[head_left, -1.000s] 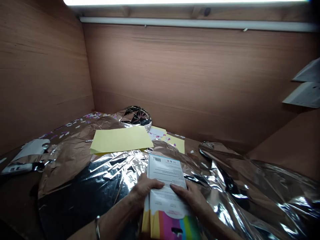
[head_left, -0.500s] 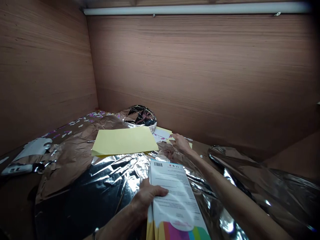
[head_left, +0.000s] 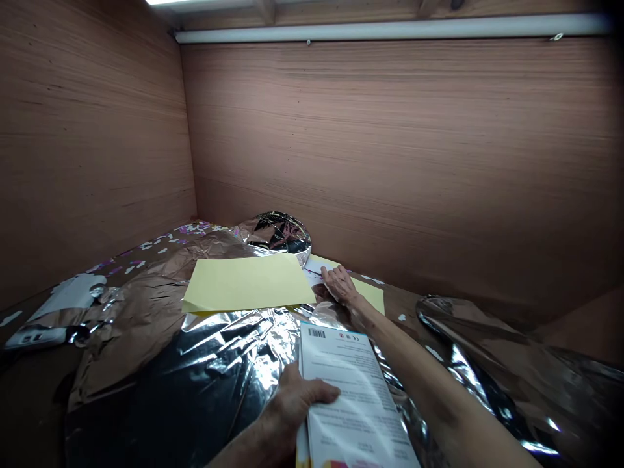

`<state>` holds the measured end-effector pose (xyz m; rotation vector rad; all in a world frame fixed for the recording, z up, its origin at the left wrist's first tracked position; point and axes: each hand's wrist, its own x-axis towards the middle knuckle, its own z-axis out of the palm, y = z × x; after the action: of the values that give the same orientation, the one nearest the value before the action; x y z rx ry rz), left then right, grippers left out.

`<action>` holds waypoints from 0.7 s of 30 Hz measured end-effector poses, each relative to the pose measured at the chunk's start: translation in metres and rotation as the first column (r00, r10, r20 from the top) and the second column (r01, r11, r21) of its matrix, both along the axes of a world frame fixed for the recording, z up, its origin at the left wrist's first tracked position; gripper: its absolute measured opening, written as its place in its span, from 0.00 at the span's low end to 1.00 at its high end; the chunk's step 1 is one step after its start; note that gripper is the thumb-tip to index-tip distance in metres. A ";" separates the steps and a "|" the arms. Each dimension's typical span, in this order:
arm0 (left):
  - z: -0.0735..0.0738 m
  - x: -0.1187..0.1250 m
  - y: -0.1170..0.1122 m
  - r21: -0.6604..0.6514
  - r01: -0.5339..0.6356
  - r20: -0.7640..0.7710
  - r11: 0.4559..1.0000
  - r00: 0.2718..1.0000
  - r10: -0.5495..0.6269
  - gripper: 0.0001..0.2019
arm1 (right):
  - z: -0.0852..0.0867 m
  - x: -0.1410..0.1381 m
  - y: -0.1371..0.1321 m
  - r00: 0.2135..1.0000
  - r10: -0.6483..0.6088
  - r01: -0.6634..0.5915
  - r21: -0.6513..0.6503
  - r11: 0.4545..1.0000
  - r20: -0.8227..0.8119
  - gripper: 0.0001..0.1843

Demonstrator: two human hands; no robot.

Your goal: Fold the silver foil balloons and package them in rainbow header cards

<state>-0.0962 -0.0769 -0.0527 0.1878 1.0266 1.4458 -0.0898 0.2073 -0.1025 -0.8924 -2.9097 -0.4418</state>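
While the left grip (head_left: 297, 406) closes on the edge of a printed card packet (head_left: 353, 403), thumb lying across its white face, the right grip (head_left: 341, 285) stands open, its fingers spread and resting on a white paper slip (head_left: 316, 266) beside a pale yellow sheet (head_left: 371, 296). The packet sits at the near edge of the view, over a crumpled silver foil sheet (head_left: 229, 354), with its lower end cut off by the frame. A larger yellow sheet (head_left: 248, 283) lies flat on the foil, and a round foil balloon (head_left: 280, 235) sits behind it against a wood panel wall (head_left: 390, 162). Held at one edge only, the packet could slide on the slick foil if the left grip loosens, and the outstretched right forearm (head_left: 419, 383) could drag the foil and shift the loose sheets. One second earlier both hands held the packet; now the right has left it for the far papers, and the packet's coloured stripes have dropped almost out of view.
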 end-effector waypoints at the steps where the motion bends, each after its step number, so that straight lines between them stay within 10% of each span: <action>1: 0.001 0.000 0.000 0.002 0.000 0.000 1.000 1.000 0.000 0.22 | 0.002 0.000 -0.001 1.000 -0.001 0.001 0.014 1.000 -0.007 0.18; 16: -0.004 -0.001 -0.001 0.048 0.032 -0.049 0.998 0.998 -0.029 0.21 | 0.034 0.035 -0.032 0.994 0.015 0.004 0.167 0.986 -0.112 0.08; 21: -0.009 0.000 0.000 0.048 0.004 -0.042 0.999 0.999 -0.002 0.21 | 0.069 0.068 -0.041 0.972 -0.043 0.113 0.299 0.947 -0.231 0.09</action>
<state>-0.0957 -0.0765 -0.0615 0.2556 1.0259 1.4700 -0.0217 0.1663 -0.0334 -0.9415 -2.5163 -0.7309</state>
